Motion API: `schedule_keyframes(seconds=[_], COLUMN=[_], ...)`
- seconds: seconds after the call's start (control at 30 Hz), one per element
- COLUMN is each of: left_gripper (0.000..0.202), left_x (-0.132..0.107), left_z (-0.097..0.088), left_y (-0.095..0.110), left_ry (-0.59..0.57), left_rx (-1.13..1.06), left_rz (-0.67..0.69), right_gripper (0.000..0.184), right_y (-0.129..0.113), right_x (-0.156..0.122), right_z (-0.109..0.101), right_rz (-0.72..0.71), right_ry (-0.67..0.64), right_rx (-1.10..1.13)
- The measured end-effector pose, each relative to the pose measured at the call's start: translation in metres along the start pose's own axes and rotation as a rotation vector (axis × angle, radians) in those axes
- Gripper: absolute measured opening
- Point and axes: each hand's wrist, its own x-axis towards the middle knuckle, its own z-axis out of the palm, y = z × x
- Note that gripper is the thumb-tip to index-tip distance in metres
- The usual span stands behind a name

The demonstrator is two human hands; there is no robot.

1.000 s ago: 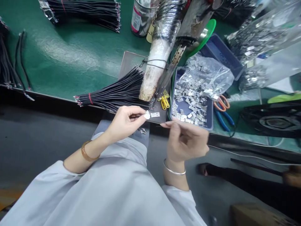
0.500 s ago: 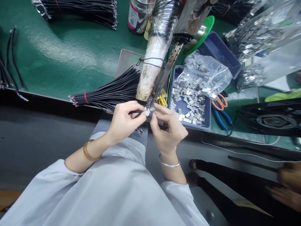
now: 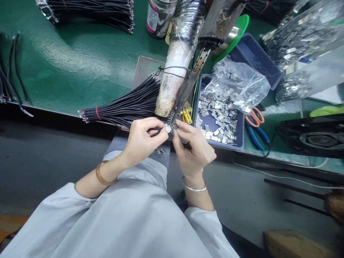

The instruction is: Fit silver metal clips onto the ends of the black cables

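Note:
My left hand (image 3: 143, 139) is closed in a pinch at the table's front edge, its thumb and forefinger at a small whitish piece (image 3: 168, 128) whose kind I cannot make out. Pinched by my right hand (image 3: 195, 147) is a small silvery metal USB connector (image 3: 174, 126), nearly touching the whitish piece. Right above the fingertips, a soldering iron (image 3: 185, 89) points down, alongside a wrapped tube (image 3: 174, 68) with a browned end. To the left lies a bundle of black cables (image 3: 120, 102) tied with a red band.
Right of the hands stands a blue tray (image 3: 212, 124) of loose connectors, with a plastic bag (image 3: 248, 84) on it. Pliers (image 3: 256, 134), a black fan (image 3: 314, 138) and a green-rimmed spool (image 3: 243, 23) lie farther right. A jar (image 3: 158, 19) and another cable bundle (image 3: 94, 14) are behind.
Both hands keep nearly the same place, with the small pieces shifting slightly between the fingertips. The other person's legs at lower right have moved out of view.

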Motion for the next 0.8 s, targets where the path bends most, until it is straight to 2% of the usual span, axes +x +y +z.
schedule_keyframes(seconds=[0.17, 0.37, 0.8], left_gripper=[0.021, 0.019, 0.017], left_x=[-0.0015, -0.0033, -0.0031], left_z=[0.0018, 0.0045, 0.0050], left_y=[0.0028, 0.0022, 0.0030], left_ry=[0.023, 0.054, 0.128], left_rx=[0.042, 0.092, 0.195], left_rz=[0.014, 0.070, 0.210], right_gripper=[0.018, 0.020, 0.018], right_y=[-0.0003, -0.0005, -0.0040], right_x=[-0.0002, 0.0010, 0.0087], right_z=[0.0029, 0.0039, 0.0028], right_rz=[0.082, 0.018, 0.027], right_ry=[0.028, 0.026, 0.040], right_rx=[0.045, 0.004, 0.001])
